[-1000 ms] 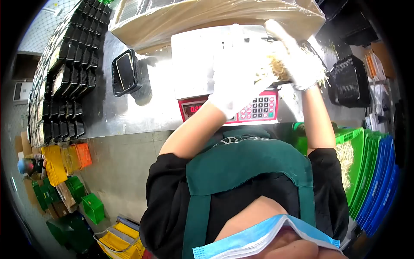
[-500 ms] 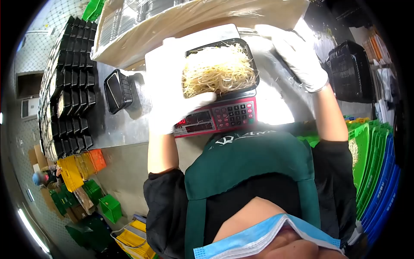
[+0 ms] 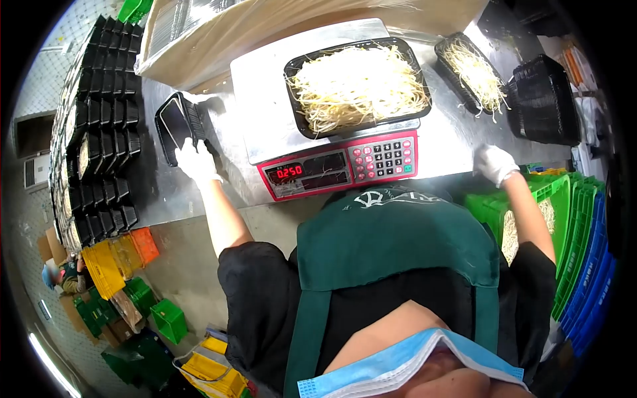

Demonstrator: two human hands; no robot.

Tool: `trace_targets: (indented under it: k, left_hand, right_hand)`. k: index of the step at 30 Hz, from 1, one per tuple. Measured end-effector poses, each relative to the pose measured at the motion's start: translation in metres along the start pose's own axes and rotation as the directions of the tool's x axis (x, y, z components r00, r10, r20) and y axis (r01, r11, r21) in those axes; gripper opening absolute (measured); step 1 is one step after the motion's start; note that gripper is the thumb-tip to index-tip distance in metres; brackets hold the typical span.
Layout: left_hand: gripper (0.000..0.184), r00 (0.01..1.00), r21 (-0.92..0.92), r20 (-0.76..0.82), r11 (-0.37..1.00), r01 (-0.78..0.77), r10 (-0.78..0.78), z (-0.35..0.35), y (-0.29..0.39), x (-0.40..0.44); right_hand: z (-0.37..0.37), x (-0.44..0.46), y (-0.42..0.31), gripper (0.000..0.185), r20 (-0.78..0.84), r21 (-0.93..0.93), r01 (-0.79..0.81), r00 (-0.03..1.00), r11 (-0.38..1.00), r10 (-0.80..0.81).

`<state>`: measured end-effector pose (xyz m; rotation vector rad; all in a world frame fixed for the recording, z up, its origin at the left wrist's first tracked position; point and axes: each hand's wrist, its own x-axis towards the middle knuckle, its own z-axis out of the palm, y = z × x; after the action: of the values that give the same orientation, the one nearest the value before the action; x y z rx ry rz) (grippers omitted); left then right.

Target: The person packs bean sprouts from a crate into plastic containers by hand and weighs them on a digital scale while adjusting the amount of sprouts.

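Observation:
A black tray of pale bean sprouts rests on the steel plate of a red scale, whose display reads 0.250. My left hand, in a white glove, is at the near edge of a small black tray with a phone-like dark rectangle in it; whether the fingers grip anything is unclear. Over the table's front edge at the right is my gloved right hand, its fingers curled and partly hidden. A second black tray with sprouts lies right of the scale.
Stacked filled black trays rise at the left. A plastic-lined box stands behind the scale. Nested black trays sit at the right, above a green crate holding sprouts. A person is far off at the left.
Both hands have left the sprout trays. My left hand has moved left to the small tray, and my right hand has come down toward the front edge. The sprout tray on the scale is now uncovered.

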<state>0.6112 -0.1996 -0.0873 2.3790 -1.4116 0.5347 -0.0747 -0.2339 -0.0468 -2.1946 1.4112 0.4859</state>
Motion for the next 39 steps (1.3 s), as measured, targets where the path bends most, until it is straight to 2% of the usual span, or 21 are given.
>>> trace_targets:
  k: [3, 4, 7, 8, 10, 14, 15, 17, 18, 20, 21, 22, 23, 25, 27, 31, 34, 35, 37, 38, 39]
  left_hand:
    - [0.039, 0.997, -0.093, -0.026, 0.993, -0.069, 0.067, -0.004, 0.016, -0.016]
    - [0.037, 0.994, -0.092, -0.006, 0.989, -0.113, 0.113, -0.012, 0.026, -0.024]
    - [0.034, 0.969, -0.063, -0.006, 0.967, -0.248, 0.248, -0.026, 0.064, -0.038]
    - [0.041, 0.963, -0.204, 0.006, 0.943, -0.264, 0.27, -0.035, 0.073, -0.036]
    - [0.058, 0.96, -0.042, -0.06, 0.96, -0.275, 0.273, -0.062, 0.09, -0.031]
    - [0.048, 0.99, -0.537, -0.138, 0.838, -0.097, 0.026, -0.087, 0.063, -0.047]
    - [0.048, 0.991, -0.534, -0.136, 0.841, -0.087, 0.016, -0.103, 0.066, -0.051]
    - [0.042, 0.935, -0.586, 0.301, 0.737, 0.335, -0.186, -0.147, 0.085, -0.049]
    - [0.042, 0.938, -0.599, 0.298, 0.73, 0.33, -0.179, -0.15, 0.096, -0.049]
    - [0.039, 0.985, -0.78, 0.161, 0.605, 0.164, -0.059, -0.145, 0.131, -0.049]
    - [0.037, 0.988, -0.7, -0.06, 0.7, -0.143, 0.141, -0.136, 0.154, -0.049]
    - [0.036, 0.928, -0.65, -0.177, 0.669, -0.361, 0.329, -0.134, 0.182, -0.046]
    - [0.034, 0.827, -0.612, -0.213, 0.589, -0.527, 0.52, -0.138, 0.21, -0.043]
    - [0.032, 0.632, -0.531, -0.197, 0.46, -0.712, 0.75, -0.142, 0.25, -0.037]
    - [0.031, 0.627, -0.573, -0.119, 0.463, -0.677, 0.77, -0.145, 0.263, -0.03]
    - [0.028, 0.723, -0.775, 0.137, 0.528, -0.348, 0.677, -0.146, 0.279, -0.02]
    - [0.034, 0.651, -0.707, 0.338, 0.64, -0.3, 0.679, -0.145, 0.281, -0.009]
    - [0.037, 0.711, -0.779, 0.203, 0.551, -0.3, 0.674, -0.14, 0.281, -0.008]
    - [0.05, 0.737, -0.767, 0.112, 0.53, -0.362, 0.666, -0.141, 0.285, -0.004]
    - [0.05, 0.739, -0.765, 0.109, 0.531, -0.365, 0.665, -0.141, 0.286, -0.004]
    - [0.04, 0.748, -0.727, 0.079, 0.551, -0.408, 0.659, -0.141, 0.286, -0.006]
  right_hand:
    - [0.012, -0.03, 0.041, 0.02, 0.145, -0.338, -0.308, 0.917, 0.889, 0.373]
    - [-0.013, -0.023, 0.019, 0.024, 0.186, -0.267, -0.317, 0.91, 0.91, 0.371]
    - [-0.03, 0.02, -0.031, 0.025, -0.331, 0.071, -0.117, 0.934, 0.991, 0.134]
    - [-0.028, 0.044, -0.036, 0.031, -0.352, 0.068, 0.011, 0.936, 0.998, 0.014]
    - [-0.012, 0.088, -0.034, 0.045, -0.49, -0.14, 0.2, 0.837, 0.97, -0.243]
    - [0.004, 0.045, -0.006, 0.048, -0.187, -0.101, -0.156, 0.973, 0.983, 0.136]
    - [0.017, 0.026, 0.02, 0.045, -0.226, -0.199, -0.137, 0.97, 0.971, 0.09]
    - [-0.028, -0.012, -0.009, 0.036, 0.2, -0.243, -0.265, 0.928, 0.933, 0.315]
    - [-0.03, -0.019, 0.001, 0.037, 0.17, -0.23, -0.242, 0.943, 0.942, 0.284]
    - [-0.076, -0.017, -0.048, 0.035, -0.17, 0.153, -0.15, 0.97, 0.977, 0.176]
    - [-0.087, -0.004, -0.064, 0.038, -0.338, 0.385, 0.006, 0.931, 0.923, 0.135]
    - [-0.09, 0.021, -0.08, 0.048, -0.593, 0.527, 0.396, 0.805, 0.752, -0.009]
    - [-0.12, 0.029, -0.129, 0.063, -0.65, 0.605, 0.531, 0.759, 0.594, -0.017]
    - [-0.139, 0.067, -0.158, 0.074, -0.757, 0.251, 0.653, 0.592, 0.714, -0.276]
    - [-0.135, 0.09, -0.178, 0.077, -0.794, 0.153, 0.715, 0.5, 0.682, -0.346]
    - [-0.145, 0.093, -0.195, 0.072, -0.333, -0.139, 0.512, 0.782, 0.848, -0.527]
    - [-0.166, 0.09, -0.198, 0.059, -0.438, 0.069, 0.589, 0.743, 0.805, -0.506]
    - [-0.185, 0.094, -0.198, 0.059, -0.445, 0.064, 0.592, 0.737, 0.803, -0.508]
    - [-0.23, 0.121, -0.191, 0.051, -0.689, 0.006, 0.513, 0.625, 0.859, -0.368]
    - [-0.247, 0.16, -0.172, 0.054, -0.823, -0.273, 0.402, 0.373, 0.874, -0.428]
    - [-0.273, 0.186, -0.161, 0.048, -0.859, -0.249, 0.309, 0.367, 0.918, -0.357]
